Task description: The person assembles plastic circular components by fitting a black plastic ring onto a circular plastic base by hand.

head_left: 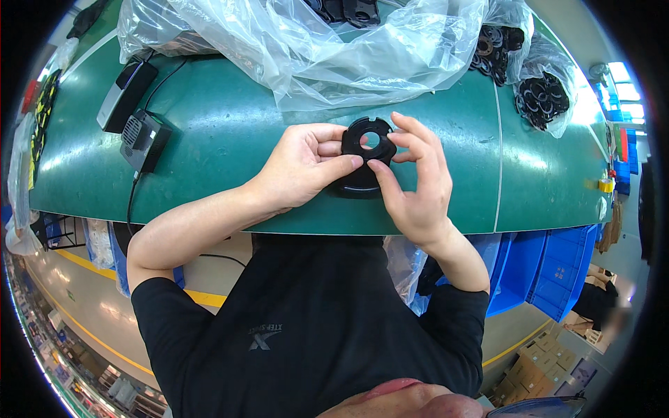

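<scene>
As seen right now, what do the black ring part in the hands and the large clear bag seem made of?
Black ring part: probably smooth plastic, given its soft sheen, though coated metal is possible. Large clear bag: thin plastic film, glossy, transparent and wrinkled.

From my end I see a glossy green counter (pixel 230 111) with a pale seam (pixel 499 160) toward its right. Clear film (pixel 348 70) sprawls across the far part; two boxes (pixel 127 96) sit left, bagged black parts (pixel 542 101) right.
</scene>
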Action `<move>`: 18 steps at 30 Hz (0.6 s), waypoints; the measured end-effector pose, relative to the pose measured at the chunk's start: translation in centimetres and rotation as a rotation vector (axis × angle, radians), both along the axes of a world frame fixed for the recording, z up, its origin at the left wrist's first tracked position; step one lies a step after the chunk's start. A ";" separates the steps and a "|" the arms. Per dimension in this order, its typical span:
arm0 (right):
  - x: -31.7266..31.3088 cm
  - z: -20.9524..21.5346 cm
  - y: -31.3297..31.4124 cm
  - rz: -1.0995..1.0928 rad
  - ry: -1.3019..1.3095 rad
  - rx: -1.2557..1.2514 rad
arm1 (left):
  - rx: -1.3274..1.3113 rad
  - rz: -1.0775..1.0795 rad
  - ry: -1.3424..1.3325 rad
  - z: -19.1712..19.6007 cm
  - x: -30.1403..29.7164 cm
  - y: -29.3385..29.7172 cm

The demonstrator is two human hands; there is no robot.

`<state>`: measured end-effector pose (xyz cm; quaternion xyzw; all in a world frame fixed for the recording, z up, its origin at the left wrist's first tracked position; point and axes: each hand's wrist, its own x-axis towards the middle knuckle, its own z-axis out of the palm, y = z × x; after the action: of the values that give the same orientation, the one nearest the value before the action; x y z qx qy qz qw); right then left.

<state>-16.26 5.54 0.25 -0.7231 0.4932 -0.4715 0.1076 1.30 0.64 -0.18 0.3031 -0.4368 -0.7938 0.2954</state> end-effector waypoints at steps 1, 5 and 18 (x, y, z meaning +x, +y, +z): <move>-0.1 0.1 -0.1 -0.001 -0.001 0.001 | -0.037 0.020 0.005 0.0 0.0 0.1; -0.8 0.2 -0.3 0.023 -0.320 0.272 | -0.050 0.029 0.004 0.0 -0.1 0.2; -0.6 -0.5 0.2 0.051 -0.496 0.335 | -0.093 0.098 0.015 -0.3 -0.1 0.6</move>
<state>-16.86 5.75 -0.20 -0.5702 0.5045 -0.5430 0.3542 1.23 1.29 -0.48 0.3042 -0.4557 -0.7595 0.3507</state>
